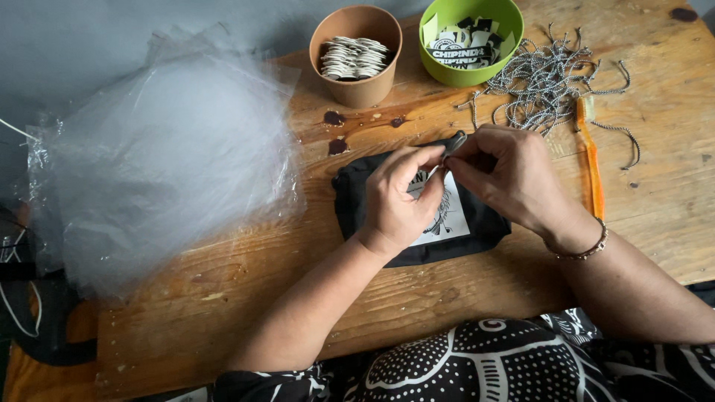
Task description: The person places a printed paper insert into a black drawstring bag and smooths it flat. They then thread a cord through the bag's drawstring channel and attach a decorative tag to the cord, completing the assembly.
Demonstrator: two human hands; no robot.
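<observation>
A worn wooden tabletop (246,298) was seen from above, with the person's two bare hands meeting near its middle. At the far left a loose heap of clear, crinkled plastic bags (160,160) covered the table's edge; it looked light enough to slide off if an elbow brushed it. Behind, a brown paper cup (356,56) held a stack of small round white discs (354,58). The left hand (398,197) rested on a small black fabric pouch with a white printed patch (454,223), thumb and forefinger pressed together on a short length of cord at the pouch's upper edge. The right hand (510,179), wearing a thin bracelet, pinched a small dark metal zipper pull (454,141) just beside the left fingertips. The cord probably could have slipped from so fine a grip, or frayed. A green plastic bowl (469,37) of printed black-and-white tags stood behind, beside a tangle of grey-and-white speckled cords (544,82), which could have snagged on a wrist. An orange toothbrush (593,156) lay at the right. The hands hid most of the pouch's print and the cord's end, and the arms ran out of view below.
</observation>
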